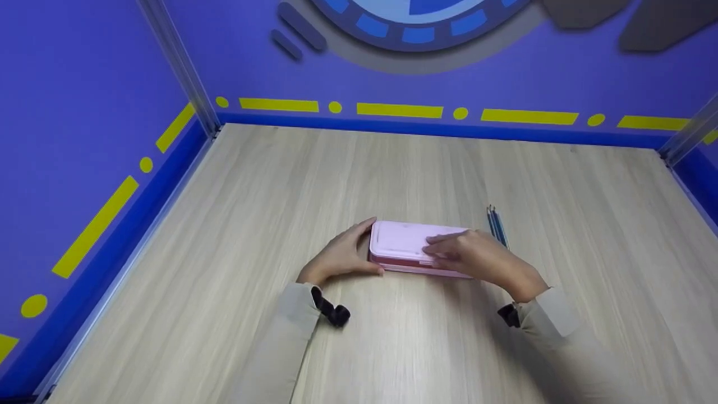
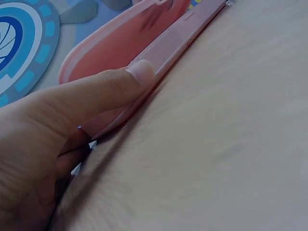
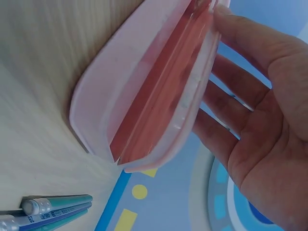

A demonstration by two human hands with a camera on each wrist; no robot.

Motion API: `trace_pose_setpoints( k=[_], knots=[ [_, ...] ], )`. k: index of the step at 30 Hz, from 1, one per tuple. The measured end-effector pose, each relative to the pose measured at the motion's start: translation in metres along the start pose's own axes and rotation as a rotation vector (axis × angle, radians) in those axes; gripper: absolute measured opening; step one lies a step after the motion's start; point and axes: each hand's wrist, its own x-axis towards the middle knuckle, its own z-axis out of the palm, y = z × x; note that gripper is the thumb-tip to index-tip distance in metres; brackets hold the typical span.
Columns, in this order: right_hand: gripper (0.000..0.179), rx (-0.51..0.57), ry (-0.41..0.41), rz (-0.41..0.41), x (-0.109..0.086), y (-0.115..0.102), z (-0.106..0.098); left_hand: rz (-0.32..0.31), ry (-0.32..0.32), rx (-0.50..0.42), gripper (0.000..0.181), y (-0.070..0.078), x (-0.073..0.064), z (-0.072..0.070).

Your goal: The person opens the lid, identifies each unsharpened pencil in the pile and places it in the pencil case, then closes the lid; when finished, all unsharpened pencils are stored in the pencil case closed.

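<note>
A pink pencil case lies on the table, its hinged lid partly raised. Through the gap at the front, the reddish inside shows in the left wrist view. My left hand grips the case's left end, thumb along the front wall and fingers round the back corner. On the right, my right hand holds the lid, with fingers over its top and the thumb at its front edge. Whether anything lies deep in the case cannot be seen.
Several pencils with blue-green barrels lie together on the table just right of the case, partly hidden by the right hand in the head view. Blue panels with yellow marks border the wooden table at the back and sides.
</note>
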Motion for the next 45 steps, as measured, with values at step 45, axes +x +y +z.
trace_pose_setpoints(
  k=[45],
  knots=[
    [0.031, -0.052, 0.059, 0.1, 0.0, -0.019, 0.023, 0.022, -0.004, 0.007, 0.11, -0.005, -0.003, 0.001]
  ],
)
